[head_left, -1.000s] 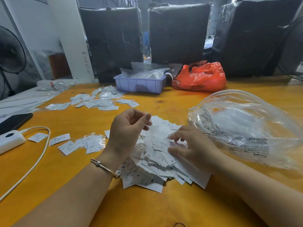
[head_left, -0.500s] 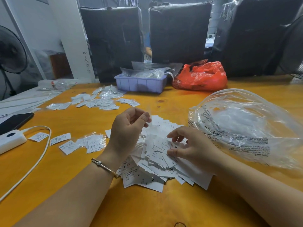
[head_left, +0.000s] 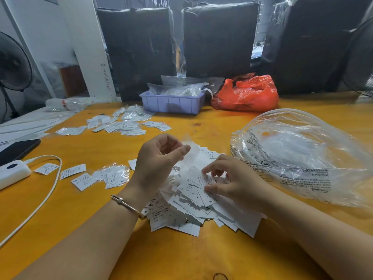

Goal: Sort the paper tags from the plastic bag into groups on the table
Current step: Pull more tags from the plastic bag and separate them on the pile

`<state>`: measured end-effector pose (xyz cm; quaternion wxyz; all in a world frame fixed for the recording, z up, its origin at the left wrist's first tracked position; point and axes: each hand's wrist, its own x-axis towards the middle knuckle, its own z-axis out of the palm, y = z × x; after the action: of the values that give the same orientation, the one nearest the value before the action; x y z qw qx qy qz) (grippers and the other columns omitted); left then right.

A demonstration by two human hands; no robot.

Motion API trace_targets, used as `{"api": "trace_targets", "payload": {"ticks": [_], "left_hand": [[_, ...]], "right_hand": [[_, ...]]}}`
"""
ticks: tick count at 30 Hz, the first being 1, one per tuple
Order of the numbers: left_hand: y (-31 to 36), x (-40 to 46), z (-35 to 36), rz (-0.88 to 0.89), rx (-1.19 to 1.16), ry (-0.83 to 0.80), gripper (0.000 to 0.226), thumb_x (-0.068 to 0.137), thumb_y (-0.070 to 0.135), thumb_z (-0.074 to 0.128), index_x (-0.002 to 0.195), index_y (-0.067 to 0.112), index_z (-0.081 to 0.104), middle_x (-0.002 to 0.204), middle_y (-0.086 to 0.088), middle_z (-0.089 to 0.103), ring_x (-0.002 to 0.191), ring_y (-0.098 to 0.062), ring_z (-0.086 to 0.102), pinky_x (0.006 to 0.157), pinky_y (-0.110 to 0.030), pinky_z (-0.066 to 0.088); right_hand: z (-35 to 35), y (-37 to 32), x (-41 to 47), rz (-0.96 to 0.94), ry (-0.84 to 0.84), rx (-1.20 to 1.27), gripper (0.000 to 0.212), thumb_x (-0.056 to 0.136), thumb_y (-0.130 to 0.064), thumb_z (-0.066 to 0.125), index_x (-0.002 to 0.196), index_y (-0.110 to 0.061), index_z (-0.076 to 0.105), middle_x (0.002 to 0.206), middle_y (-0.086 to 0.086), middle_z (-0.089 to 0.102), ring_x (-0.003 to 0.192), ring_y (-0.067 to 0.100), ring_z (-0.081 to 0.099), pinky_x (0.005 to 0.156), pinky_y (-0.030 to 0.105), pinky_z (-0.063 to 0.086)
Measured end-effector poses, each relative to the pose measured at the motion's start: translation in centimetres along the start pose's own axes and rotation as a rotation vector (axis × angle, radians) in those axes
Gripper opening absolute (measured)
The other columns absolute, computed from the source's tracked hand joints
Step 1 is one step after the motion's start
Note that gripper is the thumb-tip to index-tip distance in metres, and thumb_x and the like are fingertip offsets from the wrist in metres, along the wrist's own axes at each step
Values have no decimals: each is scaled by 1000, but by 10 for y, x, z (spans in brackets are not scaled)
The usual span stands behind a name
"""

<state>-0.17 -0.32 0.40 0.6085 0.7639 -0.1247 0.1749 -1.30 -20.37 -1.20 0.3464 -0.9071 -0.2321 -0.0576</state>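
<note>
Orange-yellow wood, smooth and faintly grained, forms the table [head_left: 201, 259], and everything here sits relative to the big heap of paper tags [head_left: 193, 205] at its middle. Nearer than the heap, bare tabletop runs to the near edge, broken only by the two forearms. Just right of the heap lies the clear plastic bag [head_left: 298, 156], crinkled, puffed up and printed with black warning text, its mouth turned toward the heap. Left of the heap lie a few single tags and a small sleeved bundle [head_left: 115, 174], then a white cable [head_left: 40, 199] looping from a white power bank [head_left: 12, 173]. Beyond the heap to the left spreads a loose scatter of sorted tags [head_left: 121, 124]; straight beyond stand a lilac plastic tray [head_left: 171, 103] and a rumpled red bag [head_left: 246, 93] at the far edge.

Over the heap, the left hand [head_left: 159, 158], a thin bangle on its wrist, pinches a blurred, translucent slip between thumb and curled fingers. The right hand [head_left: 232, 180] rests on the heap, thumb and fingertips [head_left: 207, 187] nipping the edge of a flat rectangular tag.
</note>
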Motion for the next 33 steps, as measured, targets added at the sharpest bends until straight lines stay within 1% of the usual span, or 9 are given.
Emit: {"api": "trace_targets", "payload": {"ticks": [6,9,11,13,16,19,25,29,33], "left_hand": [[3,1,-2,-45,-131,-52,14,84,4,74,80,5,61,87,-6,77,83,-20,73,64,-19,53],[2,1,-3,-54,-179,-56,16,82,-2,74,83,5,59,86,-9,77,80,-23,75,63,-20,54],[2,1,-3,-63,-201,-42,20,80,-4,76,89,4,60,83,-8,77,77,-21,74,62,-20,53],[2,2,-3,-77,-219,-32,25,77,-1,79,95,7,63,80,-5,76,75,-18,73,63,-19,53],[2,3,-4,-94,-241,-33,34,69,14,83,98,12,66,78,-3,75,73,-15,71,65,-21,54],[4,4,-4,-92,-243,-50,39,63,22,83,98,13,68,74,0,73,70,-13,68,65,-21,55],[7,2,-2,-82,-237,-94,34,64,26,81,92,12,71,69,1,71,63,-12,65,60,-19,51],[8,1,-1,-75,-251,-110,32,65,20,80,95,10,71,81,-7,77,70,-15,71,61,-18,52],[7,0,-1,-72,-286,-123,35,67,8,80,99,11,69,83,-6,77,78,-13,73,63,-15,51]], "right_hand": [[0,-3,-2,-44,45,-7,32,78,-29,79,108,-25,68,98,-10,58,92,4,54,86,30,47],[1,-4,-2,-60,49,-20,27,79,-29,78,104,-25,69,92,-12,58,88,4,55,84,32,48],[1,-3,-2,-48,65,-1,34,78,-28,79,109,-25,66,90,-10,57,86,5,53,84,31,47],[1,-3,-3,-35,70,15,38,77,-26,79,112,-26,65,87,-9,55,83,6,52,83,30,47],[2,-3,-3,-33,61,63,24,78,-23,79,99,-23,69,89,-8,55,82,3,51,77,23,45],[2,-2,-2,-1,37,51,32,79,-25,78,108,-22,66,98,-6,58,88,6,54,76,19,44],[0,-2,0,24,21,22,33,78,-28,78,108,-22,67,99,-3,57,92,10,54,80,26,45],[0,-4,-2,-2,36,-12,36,79,-31,77,112,-22,68,103,-9,58,95,5,54,86,27,47],[0,-8,-5,-43,105,-37,36,76,-30,80,109,-21,71,96,-10,61,89,6,56,83,34,48]]}}
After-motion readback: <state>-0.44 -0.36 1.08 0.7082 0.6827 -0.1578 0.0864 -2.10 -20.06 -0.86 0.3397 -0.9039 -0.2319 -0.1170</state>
